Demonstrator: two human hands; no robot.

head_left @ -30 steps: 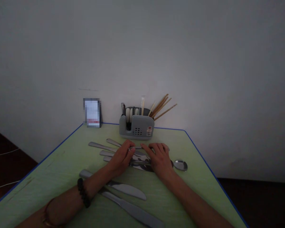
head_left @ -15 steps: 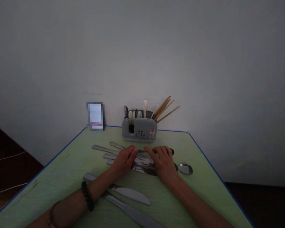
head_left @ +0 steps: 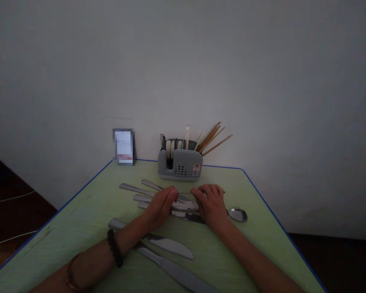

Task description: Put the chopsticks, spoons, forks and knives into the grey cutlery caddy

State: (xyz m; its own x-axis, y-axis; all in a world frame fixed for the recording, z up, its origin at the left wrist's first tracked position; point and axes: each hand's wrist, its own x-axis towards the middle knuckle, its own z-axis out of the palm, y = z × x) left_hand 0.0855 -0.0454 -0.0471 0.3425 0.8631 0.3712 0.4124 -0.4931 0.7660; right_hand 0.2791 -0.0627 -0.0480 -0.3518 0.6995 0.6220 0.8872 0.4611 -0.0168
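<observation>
My left hand and my right hand are both closed over the middle of the table. Between them runs a thin metal spoon, its handle seen nearly edge-on; my fingers hide most of it. Under and around my hands lie several pieces of metal cutlery with handles pointing left, among them a knife. Past my right hand rests the bowl of another spoon. Two table knives lie nearer to me: a shorter knife partly under my left forearm, and a longer knife.
A grey cutlery holder with chopsticks and white-handled items stands near the wall. To its left, a blurred upright device with a lit screen leans at the back edge. The pale green table has a blue rim.
My right fingers have drawn together in a pinch, the index finger no longer stretched out. The spoon between my hands has turned to show its thin edge. The view has shifted slightly.
</observation>
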